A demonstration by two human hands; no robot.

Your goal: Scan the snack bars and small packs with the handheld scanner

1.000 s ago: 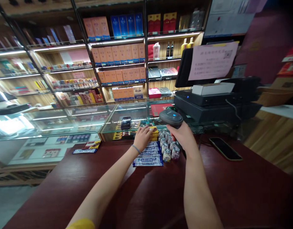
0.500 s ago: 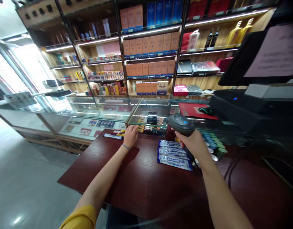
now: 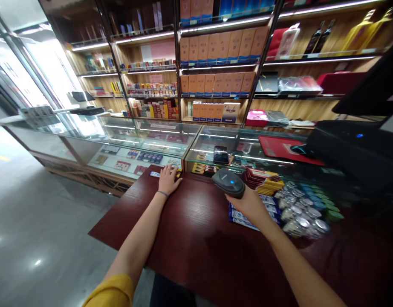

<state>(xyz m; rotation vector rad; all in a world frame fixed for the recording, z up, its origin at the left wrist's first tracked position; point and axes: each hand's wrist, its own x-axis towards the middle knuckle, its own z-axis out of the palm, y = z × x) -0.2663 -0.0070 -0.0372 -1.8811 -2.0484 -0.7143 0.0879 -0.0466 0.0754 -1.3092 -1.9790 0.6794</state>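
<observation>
My right hand [image 3: 249,204] is wrapped round a dark barcode scanner [image 3: 229,182] with a small blue light, above the table. Under and behind it lie blue-and-white packets [image 3: 243,218] in a row, partly hidden by the hand. My left hand [image 3: 168,181] reaches to the table's far edge, fingers apart and flat over some small packets. A blue-and-white one [image 3: 154,174] shows beside the fingers, and a bit of yellow one shows to their right. Whether the left hand grips a packet cannot be made out.
Beyond the dark red table [image 3: 190,238] runs a glass display counter [image 3: 145,136]. On the right are yellow packets [image 3: 270,186], small silver-lidded jars [image 3: 301,224] and green-topped containers [image 3: 332,209]. A red mat [image 3: 276,149] with a mouse [image 3: 300,150] lies near a black terminal [image 3: 346,143].
My right hand has carried the scanner leftward, off the jars and yellow packets. My left hand has shifted left over the small packets, with its fingers more spread. The camera view has turned too.
</observation>
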